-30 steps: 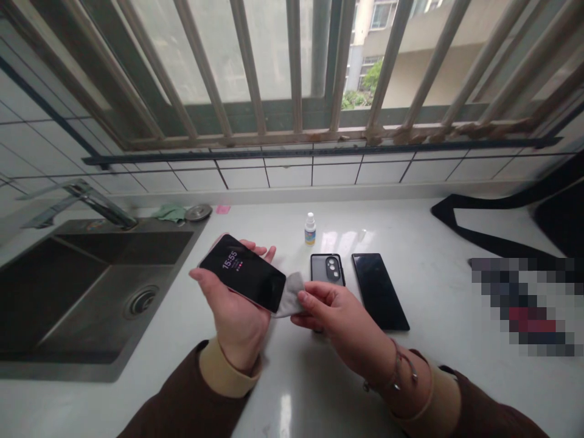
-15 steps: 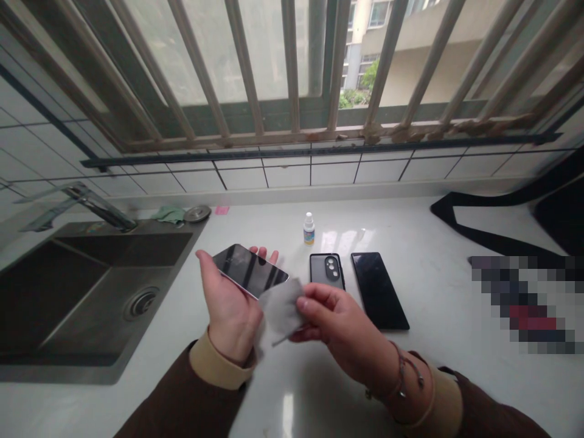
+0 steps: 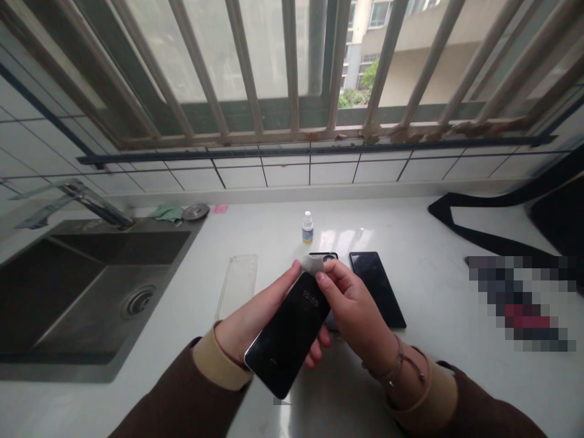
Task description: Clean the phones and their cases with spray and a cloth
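A black phone (image 3: 292, 340) with a faint clock on its screen lies slanted in my left hand (image 3: 255, 310); the thumb runs along one edge and the fingertips curl round the other. My right hand (image 3: 349, 298) pinches a light grey cloth (image 3: 312, 263) at the phone's upper end. Behind my right hand, a dark phone case (image 3: 323, 254) is mostly hidden. Just right of it a black tablet-like slab (image 3: 378, 289) rests flat on the counter. A clear phone case (image 3: 238, 281) lies left of my left hand.
A small white bottle (image 3: 308, 229) stands upright beyond my hands. The dark sink (image 3: 185, 261) and a tap (image 3: 98, 207) are at left, near a green cloth (image 3: 167, 212) and a metal drain cover (image 3: 195, 212). A black strap (image 3: 465, 229) lies at right.
The phone has turned from lying across my left palm to slanting toward me. My left fingers have closed round it. The cloth has moved up to its upper end, and the clear case has come into view.
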### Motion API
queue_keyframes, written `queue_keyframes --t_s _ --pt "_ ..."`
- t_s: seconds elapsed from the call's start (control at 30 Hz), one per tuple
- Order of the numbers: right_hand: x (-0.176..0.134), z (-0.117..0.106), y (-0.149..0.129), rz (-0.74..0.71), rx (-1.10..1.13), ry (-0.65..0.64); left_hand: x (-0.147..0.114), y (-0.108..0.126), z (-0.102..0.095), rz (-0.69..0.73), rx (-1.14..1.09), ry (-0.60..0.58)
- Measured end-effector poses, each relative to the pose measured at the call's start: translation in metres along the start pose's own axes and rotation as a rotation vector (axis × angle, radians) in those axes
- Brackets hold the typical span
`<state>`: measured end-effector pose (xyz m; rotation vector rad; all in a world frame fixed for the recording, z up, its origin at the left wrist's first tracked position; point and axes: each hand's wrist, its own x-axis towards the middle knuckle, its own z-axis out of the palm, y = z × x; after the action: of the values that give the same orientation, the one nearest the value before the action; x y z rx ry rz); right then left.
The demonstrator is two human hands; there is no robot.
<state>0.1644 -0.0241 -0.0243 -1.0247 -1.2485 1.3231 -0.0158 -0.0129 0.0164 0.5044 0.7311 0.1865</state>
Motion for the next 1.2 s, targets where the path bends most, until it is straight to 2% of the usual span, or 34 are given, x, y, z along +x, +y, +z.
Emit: queue_keyframes --t_s 0.13,0.23,0.33,0.5,0.6,0.73,0.8,0.9,0.97,1.03,1.2 --pt "-0.003 0.0 -0.002 0.015 -0.018 -0.012 0.005 -0.001 -0.003 0.006 -0.032 0.007" --pt "-0.002 -0.002 -0.002 0.043 -0.092 -0.05 0.005 0.0 0.0 0.161 -0.097 0.08" --pt "0.001 -0.006 -0.001 0.009 -0.167 -0.038 0.002 0.001 0.003 0.309 -0.13 0.138" --pt "0.001 -0.007 -0.001 0.041 -0.158 -0.038 0.003 -0.002 0.002 0.262 -0.077 0.076" --pt "-0.002 -0.005 -0.004 -0.118 -0.325 -0.022 0.007 -0.006 0.0 0.164 -0.055 0.052" --pt "-0.002 -0.004 -0.005 -0.417 -0.524 -0.054 0.012 -0.012 -0.001 0.117 -0.092 0.137" --pt "0.0 -0.004 -0.005 -0.549 -0.556 -0.099 0.014 -0.014 0.001 0.182 -0.143 0.175" --pt "0.0 -0.005 -0.007 -0.713 -0.584 -0.212 0.016 -0.014 0.008 0.38 -0.284 0.193" --pt "-0.001 -0.006 -0.01 -0.779 -0.597 -0.293 0.016 -0.013 0.013 0.471 -0.383 0.179" --pt "-0.002 -0.006 -0.014 -0.812 -0.612 -0.34 0.014 -0.01 0.016 0.475 -0.441 0.169" --pt "-0.006 -0.005 -0.02 -0.836 -0.661 -0.365 0.012 -0.006 0.015 0.488 -0.501 0.206"
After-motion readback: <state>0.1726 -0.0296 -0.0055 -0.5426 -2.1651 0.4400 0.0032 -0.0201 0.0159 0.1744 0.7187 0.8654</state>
